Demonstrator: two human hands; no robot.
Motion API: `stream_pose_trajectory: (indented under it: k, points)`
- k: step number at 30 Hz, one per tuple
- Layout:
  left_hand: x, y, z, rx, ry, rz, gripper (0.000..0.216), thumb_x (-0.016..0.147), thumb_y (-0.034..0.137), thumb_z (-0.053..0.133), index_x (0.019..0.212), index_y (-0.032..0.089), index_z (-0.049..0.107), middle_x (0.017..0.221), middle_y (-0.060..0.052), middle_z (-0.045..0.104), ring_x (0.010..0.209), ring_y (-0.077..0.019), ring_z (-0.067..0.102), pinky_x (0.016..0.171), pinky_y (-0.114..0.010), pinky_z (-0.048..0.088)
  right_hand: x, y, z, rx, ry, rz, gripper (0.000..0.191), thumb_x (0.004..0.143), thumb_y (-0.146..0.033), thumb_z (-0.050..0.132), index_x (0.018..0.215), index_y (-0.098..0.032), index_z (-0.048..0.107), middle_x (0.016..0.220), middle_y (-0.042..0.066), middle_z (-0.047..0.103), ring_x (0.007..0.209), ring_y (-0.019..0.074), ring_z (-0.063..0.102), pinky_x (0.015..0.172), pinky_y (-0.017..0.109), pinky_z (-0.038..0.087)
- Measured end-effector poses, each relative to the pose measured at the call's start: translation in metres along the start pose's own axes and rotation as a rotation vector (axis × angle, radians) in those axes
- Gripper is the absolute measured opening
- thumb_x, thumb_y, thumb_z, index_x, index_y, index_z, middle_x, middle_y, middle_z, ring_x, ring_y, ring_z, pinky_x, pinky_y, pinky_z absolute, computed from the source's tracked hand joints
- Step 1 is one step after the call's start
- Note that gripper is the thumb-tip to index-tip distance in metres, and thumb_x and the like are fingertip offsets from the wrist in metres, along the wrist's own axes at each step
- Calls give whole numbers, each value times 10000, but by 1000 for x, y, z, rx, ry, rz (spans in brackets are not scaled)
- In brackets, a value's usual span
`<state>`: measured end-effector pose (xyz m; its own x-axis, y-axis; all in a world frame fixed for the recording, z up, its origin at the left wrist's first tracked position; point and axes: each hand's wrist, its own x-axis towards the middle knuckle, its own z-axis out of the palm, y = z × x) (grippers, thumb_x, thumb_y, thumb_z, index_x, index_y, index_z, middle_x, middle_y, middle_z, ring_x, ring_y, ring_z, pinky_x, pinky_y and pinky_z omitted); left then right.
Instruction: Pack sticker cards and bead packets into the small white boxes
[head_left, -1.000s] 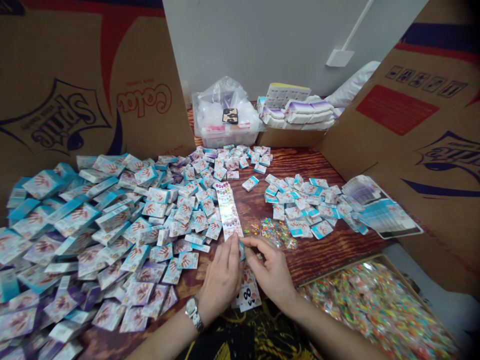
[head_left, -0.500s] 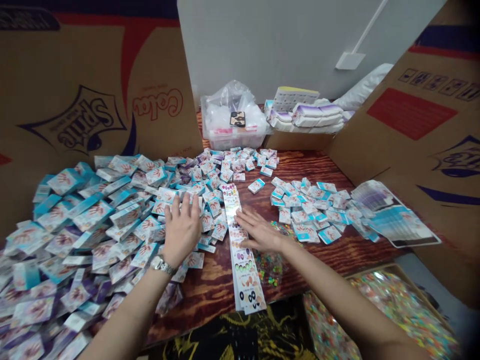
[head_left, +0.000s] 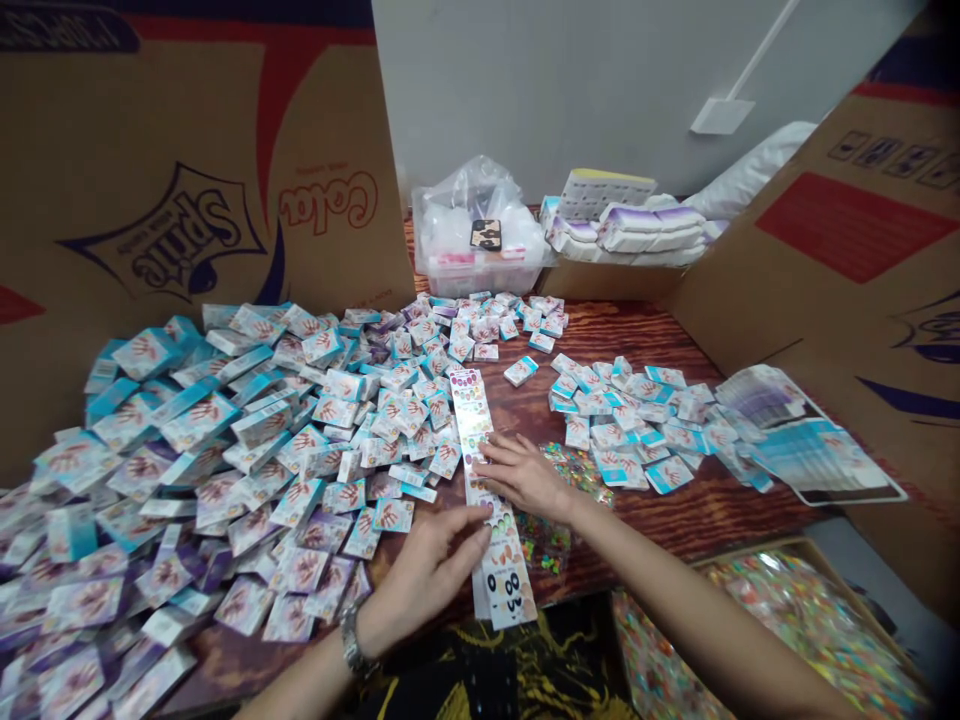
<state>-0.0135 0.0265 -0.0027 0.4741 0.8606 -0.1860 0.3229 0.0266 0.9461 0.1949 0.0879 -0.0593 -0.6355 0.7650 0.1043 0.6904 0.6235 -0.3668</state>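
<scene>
Upside-down "Sprite" logo [head_left: 187,237] on cardboard sheet [head_left: 90,120]; red "Cola" lettering [head_left: 328,203] beside it.

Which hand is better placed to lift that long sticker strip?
Probably the right hand: its fingertips lie on the strip, while the left hand only reaches the strip's edge lower down.

A silver metal wristwatch [head_left: 352,642], black-and-yellow printed clothing [head_left: 465,672]

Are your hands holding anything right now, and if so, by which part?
Nothing looks gripped. The right hand lies open, its fingertips at the edge of the long printed strip; the left hand reaches open toward the strip's lower part, without a visible pinch.
</scene>
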Motion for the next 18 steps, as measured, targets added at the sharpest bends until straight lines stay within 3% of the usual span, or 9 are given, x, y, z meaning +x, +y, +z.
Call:
stream_pose_trajectory:
  k: [2, 6, 11, 18]
  points:
    - [-3, 2, 13, -316, -106, -181, 347, 872, 428, 493, 1017, 151, 644, 875, -84, 687, 786, -174, 627, 720, -286, 477, -1, -2, -4, 44, 19, 17, 243, 915, -313, 505, 1121, -337, 632, 1262, 28, 593, 1244, 256, 461, 979, 551, 360]
    - [-3, -3, 32, -735, -155, -391, 448, 823, 510, 535, 950, 94, 645, 781, -92, 683, 618, -123, 608, 595, -229, 447, -7, -6, -19, 97, 79, 26, 261, 906, -247, 517, 1133, -316, 626, 1177, 21, 649, 1134, 203, 557, 991, 504, 366]
    - [2, -1, 29, -836, -135, -415, 492, 796, 538, 565, 908, 67, 652, 766, -122, 691, 586, -120, 618, 556, -210, 444, -8, -10, -34, 163, 111, 7, 278, 911, -227, 500, 1158, -289, 610, 1126, 22, 675, 1058, 189, 605, 967, 473, 403]
    - [3, -4, 7, -860, -62, -432, 569, 852, 592, 432, 767, 79, 663, 635, -90, 663, 508, -106, 595, 513, -202, 445, -6, -9, -53, 365, 310, 140, 287, 927, -245, 459, 1164, -280, 616, 1092, 15, 686, 996, 173, 637, 860, 365, 515]
